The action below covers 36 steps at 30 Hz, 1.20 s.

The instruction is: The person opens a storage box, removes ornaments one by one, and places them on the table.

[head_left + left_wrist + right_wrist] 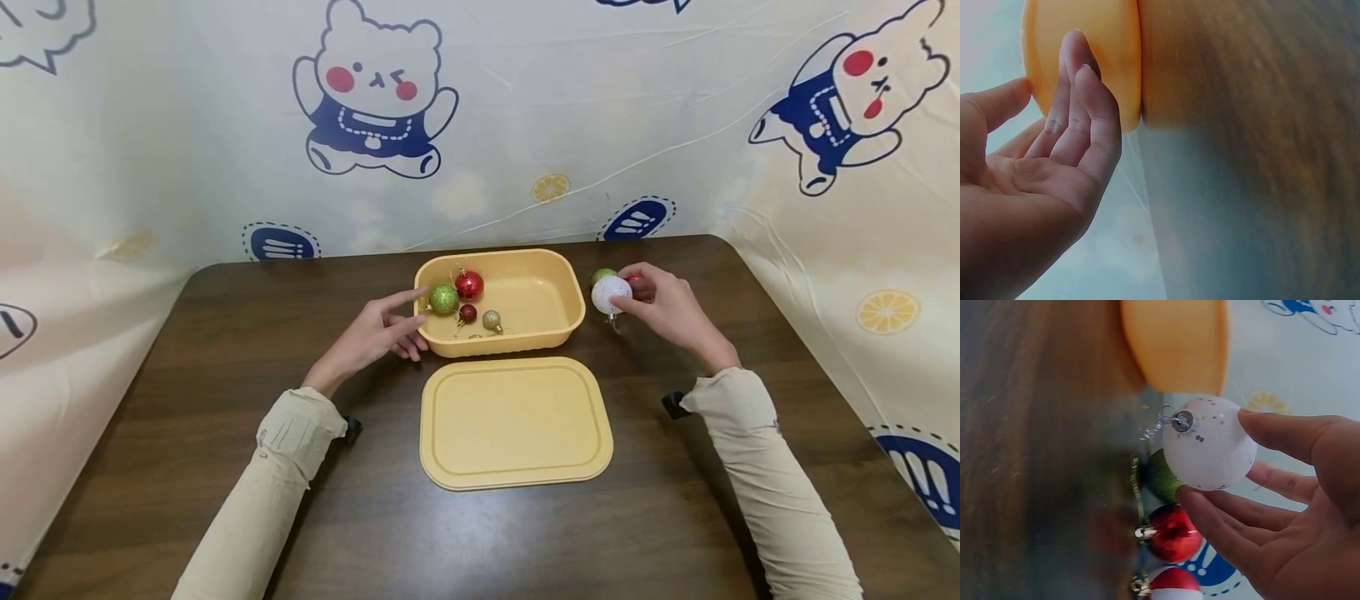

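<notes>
Hands, head view: left hand [375, 332] and right hand [666, 308] are working well apart, one at each end of a yellow plastic box [525, 340].
Left hand: its fingers are reaching out loosely and touching the box's left end, gripping nothing.
Right hand: thumb and fingers are pinching a white Christmas ball [611, 294] just beside the box's right end, its hanging loop pointing toward the person.
Inside the box: a green glitter ball [443, 298], a red ball [469, 285], a small dark-red ball [468, 313] and a small gold ball [491, 320] are lying in the left half.
Behind the white ball: another green ball [603, 274] is peeking out.
Lid: a flat yellow lid [517, 423] is lying on the dark wood-grain table [360, 517], nearer the person than the box.
Backdrop: bear-printed cloth [480, 208] is hanging behind the table.
Left wrist view: the fingers are covering part of the box's outer wall.
Right wrist view: the white ball is showing its silvery cap [1182, 421]; a shiny red ball [1174, 532] and a red-and-white ornament [1174, 586] are sitting in a row beside the green one.
</notes>
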Available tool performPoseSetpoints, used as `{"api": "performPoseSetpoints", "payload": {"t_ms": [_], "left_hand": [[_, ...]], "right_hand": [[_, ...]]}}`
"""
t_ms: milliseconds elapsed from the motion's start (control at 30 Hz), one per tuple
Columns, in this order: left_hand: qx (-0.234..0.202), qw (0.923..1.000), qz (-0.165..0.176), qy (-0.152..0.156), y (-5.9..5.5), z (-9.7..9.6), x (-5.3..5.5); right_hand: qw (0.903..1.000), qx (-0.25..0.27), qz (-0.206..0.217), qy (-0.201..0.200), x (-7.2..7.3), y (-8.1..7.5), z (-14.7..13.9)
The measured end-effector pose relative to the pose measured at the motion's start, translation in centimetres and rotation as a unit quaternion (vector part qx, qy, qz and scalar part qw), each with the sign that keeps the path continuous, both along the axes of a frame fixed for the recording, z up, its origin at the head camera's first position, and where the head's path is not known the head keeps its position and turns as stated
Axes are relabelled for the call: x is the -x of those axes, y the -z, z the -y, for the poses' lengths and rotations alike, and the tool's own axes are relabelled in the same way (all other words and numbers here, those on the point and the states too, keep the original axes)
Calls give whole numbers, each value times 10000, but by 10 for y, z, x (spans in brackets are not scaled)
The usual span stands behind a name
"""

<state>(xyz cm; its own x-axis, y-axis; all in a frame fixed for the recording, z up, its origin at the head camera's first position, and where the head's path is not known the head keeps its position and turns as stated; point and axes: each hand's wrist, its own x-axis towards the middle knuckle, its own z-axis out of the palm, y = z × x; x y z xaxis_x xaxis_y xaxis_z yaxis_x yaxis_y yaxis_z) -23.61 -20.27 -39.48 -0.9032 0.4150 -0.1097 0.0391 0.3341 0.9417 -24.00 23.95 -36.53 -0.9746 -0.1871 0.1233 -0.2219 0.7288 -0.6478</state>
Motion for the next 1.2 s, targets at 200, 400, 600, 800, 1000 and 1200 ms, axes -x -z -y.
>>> {"api": "performPoseSetpoints", "payload": {"t_ms": [200, 400, 600, 800, 1000, 1200], "left_hand": [[-8, 10000, -10, -12, 1, 0, 0], [15, 10000, -89, 17, 1, 0, 1], [27, 9999, -128, 59, 1, 0, 1], [38, 9999, -135, 52, 1, 1, 1], [26, 9998, -150, 89, 1, 2, 1], [17, 9999, -117, 81, 0, 1, 0]], "right_hand": [[9992, -233, 222, -235, 6, 14, -6], [9992, -210, 297, -176, 8, 20, -8], [9981, -388, 474, -60, 6, 15, -11], [9975, -509, 485, 4, 1, 4, -10], [9972, -667, 343, 74, -2, -7, -7], [9969, -788, 41, 59, -9, -18, 3]]}}
